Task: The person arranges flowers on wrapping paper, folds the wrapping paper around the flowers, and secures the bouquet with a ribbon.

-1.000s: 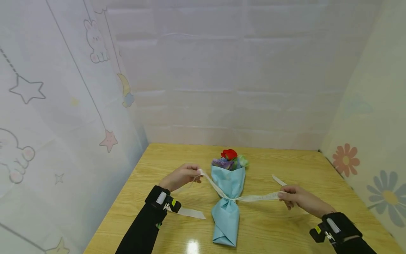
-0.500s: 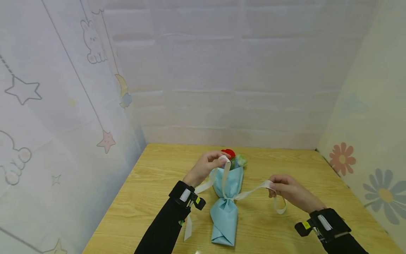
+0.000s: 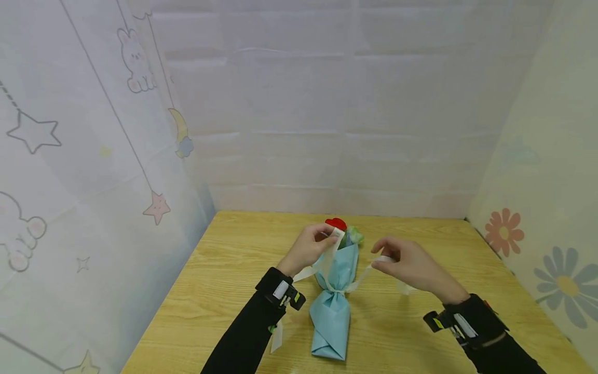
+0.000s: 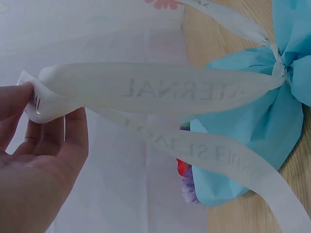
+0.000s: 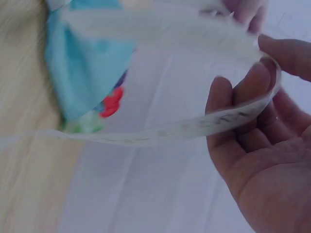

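A bouquet wrapped in light blue paper [image 3: 330, 324] lies on the table, a red flower [image 3: 336, 224] at its far end. White lettered ribbon [image 4: 170, 89] is tied around its gathered middle. My left hand [image 3: 306, 248] pinches a loop of this ribbon between thumb and fingers, above the flower end. On the right side of the bouquet, my right hand [image 3: 413, 266] holds the other ribbon length [image 5: 228, 119], which bends around the index finger near the thumb. In the head view, the left hand partly covers the flowers.
The wooden table [image 3: 233, 322] extends on both sides of the bouquet. One ribbon tail [image 3: 277, 337] hangs beside the left forearm. A pale wall [image 3: 289, 130] stands behind the table, with printed side panels left and right.
My left hand has come inward from the left, raising the ribbon into a loop. My right hand has moved left and up toward the bouquet, its ribbon length now slacker.
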`<state>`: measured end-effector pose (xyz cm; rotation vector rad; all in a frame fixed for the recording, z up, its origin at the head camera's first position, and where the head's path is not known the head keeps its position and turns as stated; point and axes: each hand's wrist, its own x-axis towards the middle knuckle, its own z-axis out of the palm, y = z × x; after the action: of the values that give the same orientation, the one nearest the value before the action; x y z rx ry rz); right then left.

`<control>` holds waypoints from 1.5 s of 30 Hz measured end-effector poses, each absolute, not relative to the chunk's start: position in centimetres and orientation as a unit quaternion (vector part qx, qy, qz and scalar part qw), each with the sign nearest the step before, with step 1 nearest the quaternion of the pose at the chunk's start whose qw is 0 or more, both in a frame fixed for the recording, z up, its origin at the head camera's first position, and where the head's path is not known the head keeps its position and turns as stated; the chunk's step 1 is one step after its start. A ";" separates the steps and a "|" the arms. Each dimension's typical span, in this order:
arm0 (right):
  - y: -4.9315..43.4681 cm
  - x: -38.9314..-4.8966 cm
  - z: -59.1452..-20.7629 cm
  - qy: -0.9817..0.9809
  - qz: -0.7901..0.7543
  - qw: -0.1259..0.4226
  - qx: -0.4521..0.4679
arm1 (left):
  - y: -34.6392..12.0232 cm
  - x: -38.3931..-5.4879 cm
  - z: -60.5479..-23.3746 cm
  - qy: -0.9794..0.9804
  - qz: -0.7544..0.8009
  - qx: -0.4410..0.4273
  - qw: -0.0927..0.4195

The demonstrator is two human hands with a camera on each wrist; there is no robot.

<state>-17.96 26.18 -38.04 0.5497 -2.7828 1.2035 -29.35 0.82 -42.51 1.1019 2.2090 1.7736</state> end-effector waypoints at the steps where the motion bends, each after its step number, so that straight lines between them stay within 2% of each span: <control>1: 25.5 -18.1 -37.6 -0.903 0.385 0.032 0.189 | 0.9 -29.4 -42.6 0.727 0.582 0.361 0.045; 5: 23.6 -18.8 -36.5 -0.917 0.308 0.043 0.248 | 1.3 -29.5 -43.0 0.725 0.584 0.363 0.036; 10: 22.0 -19.9 -35.9 -0.923 0.189 0.120 0.314 | 1.4 -29.5 -43.5 0.729 0.582 0.358 0.042; 13: 21.5 -20.5 -35.6 -0.916 0.166 0.140 0.337 | 1.6 -29.2 -43.4 0.724 0.591 0.353 0.048; 17: 20.7 -21.3 -35.0 -0.916 0.181 0.106 0.341 | 1.9 -29.0 -43.7 0.717 0.600 0.351 0.042; 23: 20.0 -22.6 -34.5 -0.921 0.251 0.060 0.292 | 2.3 -29.0 -44.3 0.725 0.586 0.362 0.034; 28: 20.1 -23.4 -34.4 -0.919 0.289 0.062 0.262 | 2.0 -28.9 -44.5 0.728 0.584 0.357 0.033; 34: 21.8 -25.4 -34.9 -0.914 0.339 0.103 0.197 | 1.0 -29.0 -45.1 0.726 0.613 0.311 0.021; 36: 22.5 -26.2 -35.1 -0.908 0.378 0.090 0.156 | 0.7 -28.9 -45.3 0.718 0.624 0.305 0.033; 40: 23.0 -27.7 -35.6 -0.875 0.474 0.029 0.092 | 0.4 -28.2 -45.4 0.699 0.627 0.334 0.074; 45: 21.2 -29.2 -36.7 -0.849 0.519 -0.001 0.099 | 0.7 -27.5 -45.3 0.677 0.629 0.367 0.102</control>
<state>-29.22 21.16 -36.75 0.3111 -2.6686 1.6320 -27.53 0.72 -45.28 1.0830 2.0007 1.8589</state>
